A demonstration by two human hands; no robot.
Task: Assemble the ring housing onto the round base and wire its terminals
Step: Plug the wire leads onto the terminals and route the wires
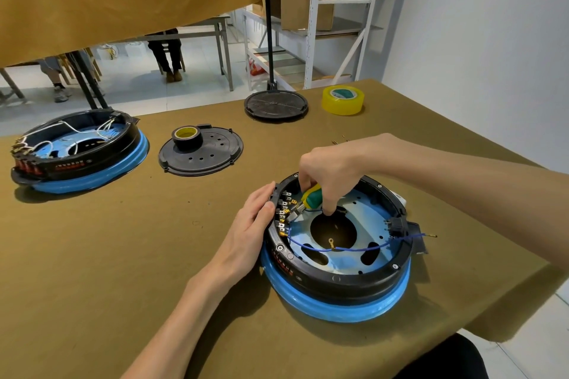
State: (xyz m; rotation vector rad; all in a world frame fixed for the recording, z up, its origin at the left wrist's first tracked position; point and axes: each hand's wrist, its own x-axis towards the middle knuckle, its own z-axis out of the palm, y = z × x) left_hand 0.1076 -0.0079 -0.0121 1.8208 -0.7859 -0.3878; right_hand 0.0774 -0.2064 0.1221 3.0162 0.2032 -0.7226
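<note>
**Pliers at the terminal row, left hand steadying the ring**

The black ring housing [338, 281] sits on its blue round base [335, 306] at the near right of the olive-covered counter [123, 255]. The right hand [334, 172] reaches down inside the ring, its grip curled around the green-and-yellow handles of a pair of pliers [303, 203], whose tip points at the row of brass terminals [284, 214] along the ring's left inner wall (whether the tip actually pinches a connector cannot be told). The left hand [251, 224] lies against the outside of the ring just beside those terminals, fingers straight and pressing on the rim, holding nothing. A blue wire [348, 248] runs from the terminal row across the base's blue floor and out over the right rim.

Farther left stands a second housing [77, 151] with white wires. Between them lies a black cover plate [201, 154] carrying a roll of black tape [187, 136]. Another black disc [276, 106] and a roll of clear yellow tape [342, 99] lie at the far edge.
</note>
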